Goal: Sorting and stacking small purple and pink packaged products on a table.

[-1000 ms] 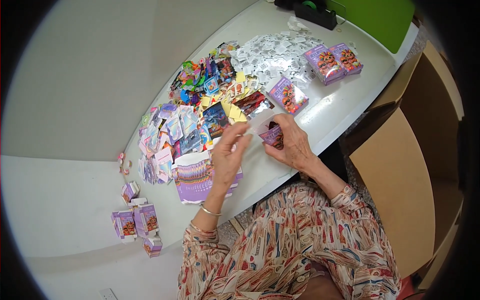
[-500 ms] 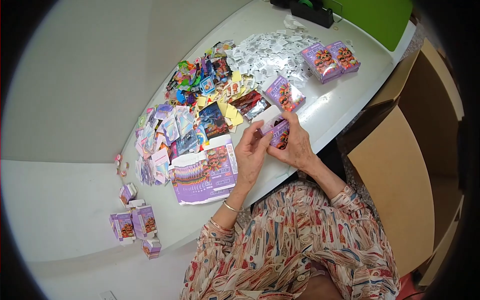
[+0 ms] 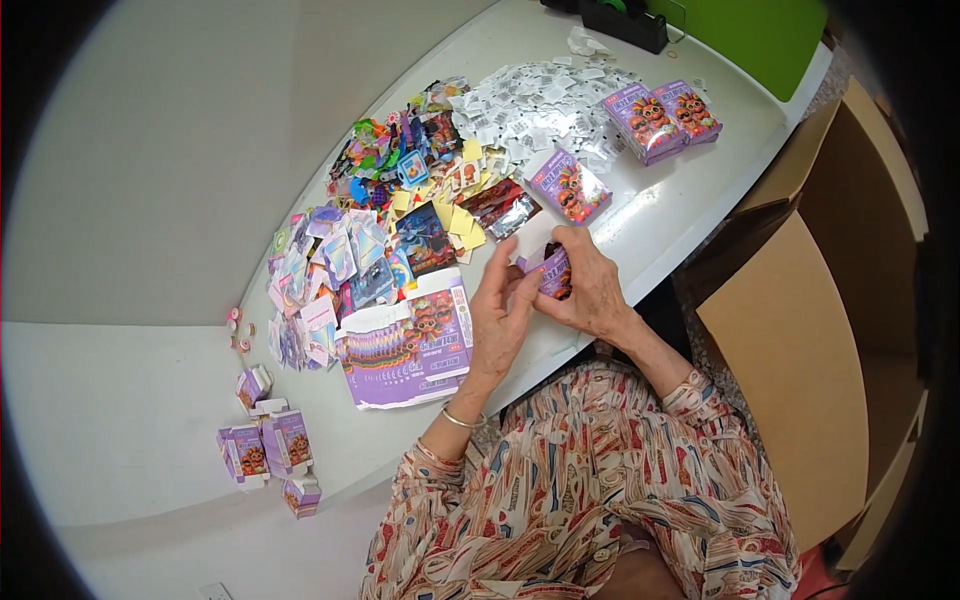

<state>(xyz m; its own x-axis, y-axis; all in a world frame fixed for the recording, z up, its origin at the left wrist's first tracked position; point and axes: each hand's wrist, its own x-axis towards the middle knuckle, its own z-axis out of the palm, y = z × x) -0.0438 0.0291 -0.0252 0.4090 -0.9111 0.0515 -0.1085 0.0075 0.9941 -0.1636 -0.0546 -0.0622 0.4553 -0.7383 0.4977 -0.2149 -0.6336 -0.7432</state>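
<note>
A small purple carton (image 3: pixel 552 272) with a colourful cartoon figure sits between my two hands over the table's near edge. Its upper end stands open, with a white flap raised and a dark gap inside. My left hand (image 3: pixel 500 325) holds the carton's left side, thumb and fingertips near the opening. Around its right side and lower corner curls my right hand (image 3: pixel 593 290), index finger at the top edge. Just beyond lies a closed purple box (image 3: pixel 570 188). Left of my left hand is a fanned stack of flat purple cartons (image 3: pixel 400 362).
Heaps cover the table: white printed slips (image 3: pixel 540 105), colourful small toys (image 3: pixel 380 160), yellow cards (image 3: pixel 462 222) and pastel packets (image 3: pixel 335 260). Two purple boxes (image 3: pixel 643 125) stand far right, near a black tape dispenser (image 3: pixel 622 28). Several cartons (image 3: pixel 288 442) sit left. A large cardboard box (image 3: pixel 795 370) stands right.
The carton's white flap has tilted back, and the dark opening shows more. My fingers have shifted slightly at its top edge; the things on the table stay in place.
</note>
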